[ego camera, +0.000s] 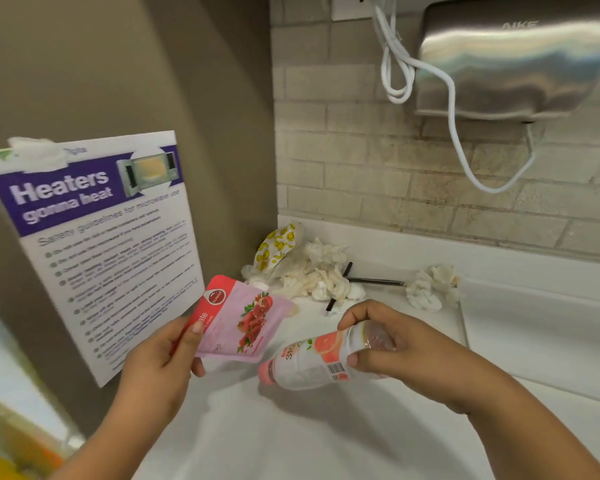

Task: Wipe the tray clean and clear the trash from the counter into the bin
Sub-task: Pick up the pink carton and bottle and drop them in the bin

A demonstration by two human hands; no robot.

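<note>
Pink packet [243, 323] pinched at edge by left hand [167, 351], centre-left of frame. Right hand [388, 337] curled round bottle [312, 362], lower centre, tilted cap-down. Crumpled tissues [312, 275] lie on counter [291, 427]. Risk: bottle may drip if cap loose; bin not visible.

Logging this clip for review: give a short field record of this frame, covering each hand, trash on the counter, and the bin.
left hand: pinches pink sachet, above counter
right hand: grips bottle, tipped sideways
trash on counter: tissue pile, smiley wrapper, black straw, tissue wad to the right
bin: not in view
</note>
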